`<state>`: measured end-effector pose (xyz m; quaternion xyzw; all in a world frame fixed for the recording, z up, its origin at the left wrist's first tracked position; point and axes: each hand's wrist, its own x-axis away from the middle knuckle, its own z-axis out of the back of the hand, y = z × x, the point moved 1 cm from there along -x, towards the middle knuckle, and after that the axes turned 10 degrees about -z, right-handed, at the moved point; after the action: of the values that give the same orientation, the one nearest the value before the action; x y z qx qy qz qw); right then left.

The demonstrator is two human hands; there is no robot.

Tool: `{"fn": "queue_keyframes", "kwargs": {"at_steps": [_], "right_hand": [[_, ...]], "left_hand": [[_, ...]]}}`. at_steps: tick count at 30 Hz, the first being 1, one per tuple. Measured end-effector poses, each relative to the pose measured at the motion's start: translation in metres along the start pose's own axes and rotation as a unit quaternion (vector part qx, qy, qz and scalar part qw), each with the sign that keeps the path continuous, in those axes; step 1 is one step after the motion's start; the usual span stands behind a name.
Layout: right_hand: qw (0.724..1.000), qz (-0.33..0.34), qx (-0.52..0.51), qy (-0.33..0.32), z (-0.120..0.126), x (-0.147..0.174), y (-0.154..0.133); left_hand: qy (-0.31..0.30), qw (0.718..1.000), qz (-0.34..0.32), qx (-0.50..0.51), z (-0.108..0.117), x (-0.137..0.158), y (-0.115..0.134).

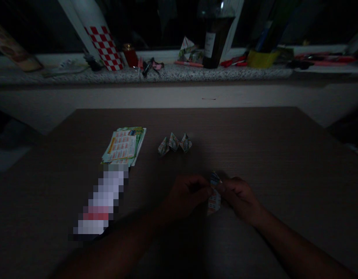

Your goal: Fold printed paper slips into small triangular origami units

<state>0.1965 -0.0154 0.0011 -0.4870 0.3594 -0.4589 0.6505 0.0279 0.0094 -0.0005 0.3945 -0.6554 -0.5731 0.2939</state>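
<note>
Between my hands is a partly folded piece of printed paper (214, 199), a narrow strip with a pointed top. My left hand (190, 195) pinches its left edge between thumb and fingers. On the other edge, my right hand (238, 195) grips it with the thumb, fingers curled behind. Beyond them, three small folded paper pieces (173, 142) stand in a row on the table. Farther left lies a stack of printed paper sheets (122, 145), green and white with rows of orange print.
A blurred-out phone-like object (101, 205) lies on the table (268, 147) near my left forearm. Behind, the granite windowsill (167, 73) carries a red-and-white checkered bottle (106, 48), a dark bottle (215, 42), a red jar (130, 56) and a yellow container (262, 58).
</note>
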Motion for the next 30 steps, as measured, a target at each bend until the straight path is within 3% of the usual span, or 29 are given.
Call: {"fn": "queue_keyframes", "kwargs": {"at_steps": [6,13,21,25,30], "right_hand": [[0.999,-0.003,0.036,0.023,-0.001,0.001,-0.003],[0.999,-0.014,0.007,0.036,-0.001,0.001,0.000],[0.996,0.007,-0.009,0.088,0.002,0.001,-0.002],[0.978,0.083,0.066,0.182,0.009,0.000,-0.006],[0.965,0.190,0.143,0.111,0.012,-0.005,-0.013]], "left_hand": [[-0.006,1.000,0.004,0.015,-0.001,0.002,-0.001],[-0.015,0.998,0.028,0.047,-0.002,0.002,0.000],[0.024,0.990,0.058,0.122,-0.002,-0.003,0.000],[0.019,0.977,0.115,0.177,0.000,-0.005,-0.002],[-0.051,0.976,0.147,0.152,0.008,-0.008,0.002]]}}
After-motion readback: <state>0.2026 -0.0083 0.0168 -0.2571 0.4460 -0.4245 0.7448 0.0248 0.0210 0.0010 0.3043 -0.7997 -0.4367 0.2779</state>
